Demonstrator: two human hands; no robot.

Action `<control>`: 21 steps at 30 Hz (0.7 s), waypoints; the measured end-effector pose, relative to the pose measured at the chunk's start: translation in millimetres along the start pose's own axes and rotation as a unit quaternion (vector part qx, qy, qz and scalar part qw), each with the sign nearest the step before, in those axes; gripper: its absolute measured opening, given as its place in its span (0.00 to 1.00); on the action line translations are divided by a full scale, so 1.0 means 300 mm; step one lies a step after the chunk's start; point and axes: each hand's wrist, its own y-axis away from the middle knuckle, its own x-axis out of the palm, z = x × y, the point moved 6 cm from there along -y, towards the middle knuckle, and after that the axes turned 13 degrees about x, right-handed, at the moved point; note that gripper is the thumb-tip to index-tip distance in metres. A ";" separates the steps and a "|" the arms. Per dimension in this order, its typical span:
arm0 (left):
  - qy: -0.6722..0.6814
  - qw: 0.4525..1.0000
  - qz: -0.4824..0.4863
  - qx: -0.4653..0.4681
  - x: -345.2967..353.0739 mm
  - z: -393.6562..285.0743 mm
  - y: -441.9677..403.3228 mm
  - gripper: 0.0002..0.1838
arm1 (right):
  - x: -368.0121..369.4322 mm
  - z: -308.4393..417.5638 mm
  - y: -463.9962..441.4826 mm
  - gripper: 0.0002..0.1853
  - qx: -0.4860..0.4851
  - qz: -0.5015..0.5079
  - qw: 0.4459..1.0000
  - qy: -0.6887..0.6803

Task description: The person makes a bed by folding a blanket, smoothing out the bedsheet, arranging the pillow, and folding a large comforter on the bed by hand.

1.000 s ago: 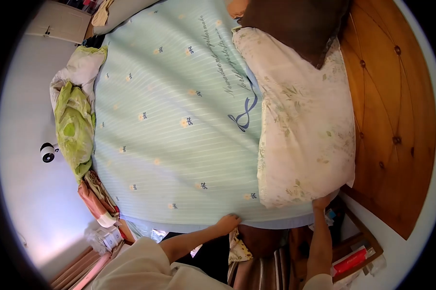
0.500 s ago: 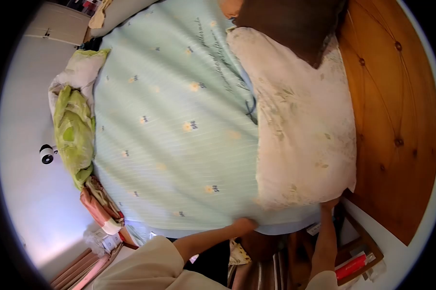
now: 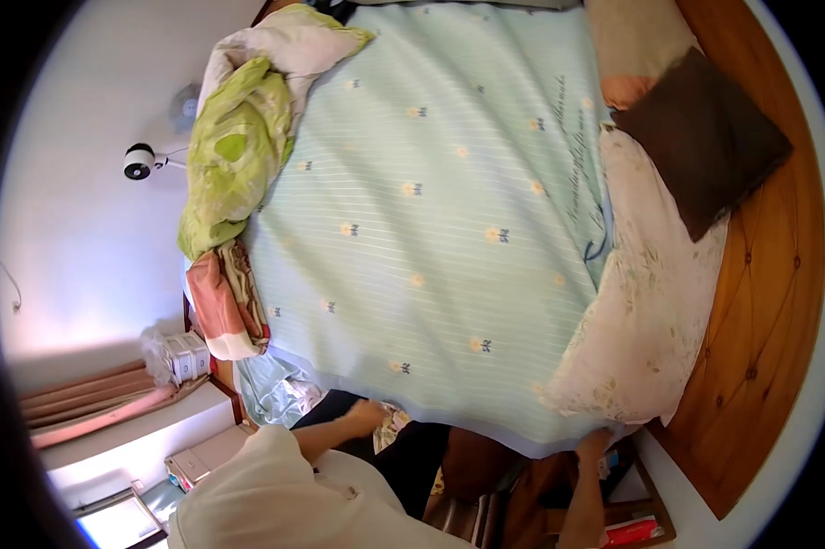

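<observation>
A pale green bed sheet with small flowers and a blue border is spread over the bed. My right hand is at the sheet's near right corner, just below the floral pillow; its fingers appear closed on the sheet's edge and are partly hidden. My left hand is off the near edge of the bed, above my dark-trousered leg, with fingers curled in and nothing visible in them. Wrinkles run diagonally across the sheet.
A brown cushion leans by the wooden headboard. A green and white quilt and folded reddish blankets lie along the left side. A wooden shelf unit stands below my right hand.
My left hand has left the sheet's near edge and moved left toward my leg. My right hand stays at the corner. The view has shifted, showing more of the left side.
</observation>
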 end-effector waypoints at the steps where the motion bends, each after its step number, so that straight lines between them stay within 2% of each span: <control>1: 0.003 0.999 -0.026 -0.043 0.022 0.091 0.072 0.16 | 0.066 0.016 0.033 0.37 0.014 0.033 0.999 -0.015; 3: 0.031 0.989 -0.080 -0.120 0.104 0.288 0.224 0.13 | 0.251 0.024 0.033 0.33 -0.053 0.117 0.976 -0.177; 5: 0.091 0.971 -0.123 -0.183 0.174 0.449 0.364 0.11 | 0.216 0.135 0.233 0.25 -0.155 0.117 0.975 -0.113; 8: 0.184 0.940 -0.176 -0.229 0.218 0.586 0.525 0.11 | 0.332 0.170 0.374 0.21 -0.171 0.117 0.954 -0.216; 10: 0.241 0.919 -0.200 -0.238 0.287 0.699 0.595 0.11 | 0.301 0.218 0.578 0.21 -0.082 0.206 0.947 -0.232; 11: 0.244 0.921 -0.220 -0.212 0.300 0.744 0.623 0.12 | 0.297 0.273 0.707 0.21 -0.039 0.251 0.937 -0.240; 13: 0.249 0.919 -0.258 -0.164 0.317 0.839 0.693 0.12 | 0.405 0.316 0.887 0.22 0.020 0.292 0.871 -0.395; 15: 0.270 0.909 -0.295 -0.117 0.331 0.959 0.785 0.12 | 0.518 0.409 1.103 0.19 0.039 0.355 0.848 -0.392; 16: 0.278 0.903 -0.314 -0.096 0.327 1.022 0.830 0.13 | 0.569 0.469 1.195 0.19 0.022 0.376 0.855 -0.358; 18: 0.292 0.878 -0.359 -0.123 0.349 1.147 0.980 0.12 | 0.670 0.577 1.379 0.19 -0.006 0.413 0.864 -0.287; 21: 0.332 0.837 -0.392 -0.188 0.436 1.291 1.210 0.11 | 0.760 0.768 1.531 0.19 -0.113 0.365 0.916 -0.122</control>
